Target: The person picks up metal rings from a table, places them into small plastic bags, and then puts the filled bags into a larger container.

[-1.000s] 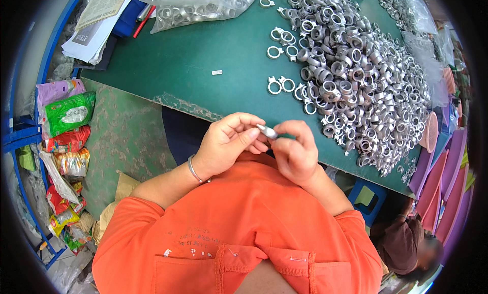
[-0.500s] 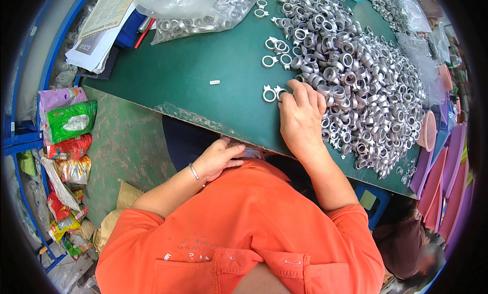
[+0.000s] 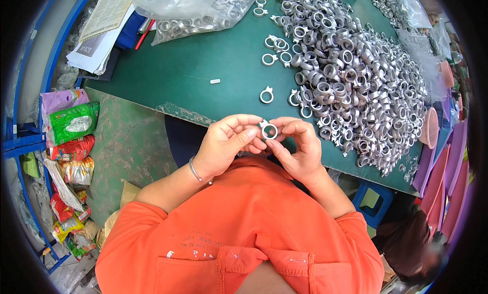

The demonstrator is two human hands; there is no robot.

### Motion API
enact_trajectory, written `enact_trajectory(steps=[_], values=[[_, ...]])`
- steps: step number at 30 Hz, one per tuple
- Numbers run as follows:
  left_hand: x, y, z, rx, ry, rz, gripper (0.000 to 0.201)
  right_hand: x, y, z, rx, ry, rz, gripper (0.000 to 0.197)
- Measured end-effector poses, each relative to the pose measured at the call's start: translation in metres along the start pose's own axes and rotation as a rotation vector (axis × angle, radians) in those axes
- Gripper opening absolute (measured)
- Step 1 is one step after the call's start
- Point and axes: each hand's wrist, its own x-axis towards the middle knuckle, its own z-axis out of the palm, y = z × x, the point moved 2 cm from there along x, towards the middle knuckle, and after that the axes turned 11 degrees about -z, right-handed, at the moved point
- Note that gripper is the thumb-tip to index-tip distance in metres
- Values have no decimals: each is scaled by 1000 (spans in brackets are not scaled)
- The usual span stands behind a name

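Note:
Between my two hands, just over the table's near edge, is a silver metal ring with a small lug on its rim. My left hand pinches it at the lug side, thumb on top. The fingertips of my right hand grip its other side. A single ring lies on the green table beyond my hands, and several more rings lie farther off. To the right spreads a large heap of similar grey rings.
A clear plastic bag of rings lies at the far left, near papers and a red pen. Stacked purple and pink trays stand at the right. Colourful packets sit along the left shelf. A blue stool is below the table.
My right hand has come back from the heap's edge with a ring. My left hand has risen from the table edge to meet it, and both now hold the ring.

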Motion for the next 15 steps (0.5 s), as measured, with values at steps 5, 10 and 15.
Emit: enact_trajectory(steps=[5,10,15], values=[[1,-1,5,29,16,-4,20,0,-6,0,0,-2,-28,31],[4,38,2,144,89,223,17,15,-22,-9,-113,-18,-245,30],[24,160,-10,-71,230,651,22,14,-18,-13,-170,39,-169,15]])
